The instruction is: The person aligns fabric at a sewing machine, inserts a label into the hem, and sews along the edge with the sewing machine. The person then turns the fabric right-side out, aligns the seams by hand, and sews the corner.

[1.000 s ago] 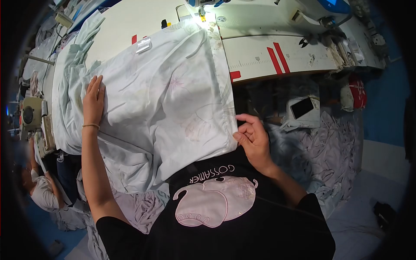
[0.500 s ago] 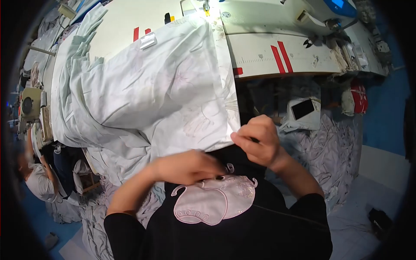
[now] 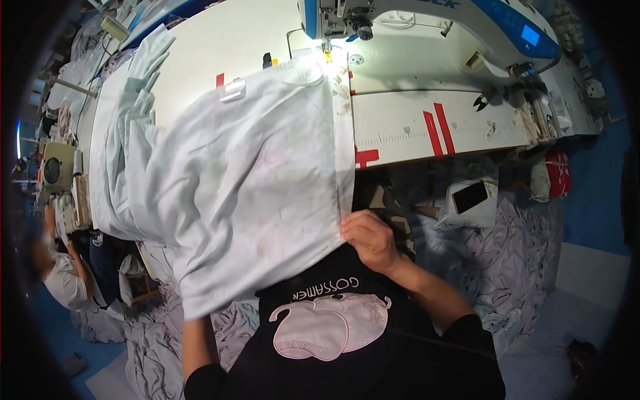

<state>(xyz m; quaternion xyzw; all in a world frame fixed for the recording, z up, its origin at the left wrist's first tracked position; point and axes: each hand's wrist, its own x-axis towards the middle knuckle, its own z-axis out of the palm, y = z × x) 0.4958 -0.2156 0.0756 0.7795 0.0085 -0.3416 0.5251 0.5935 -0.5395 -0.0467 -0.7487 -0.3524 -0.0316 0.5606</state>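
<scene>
- Floral-print fabric: draped over bench and its front edge; far end at sewing machine needle.
- Right hand: fingers closed, pinching fabric's near corner.
- Left hand: hidden behind fabric; grip cannot be told.
- 2 parallel red strips right of fabric.

Black shirt; pink elephant patch
</scene>
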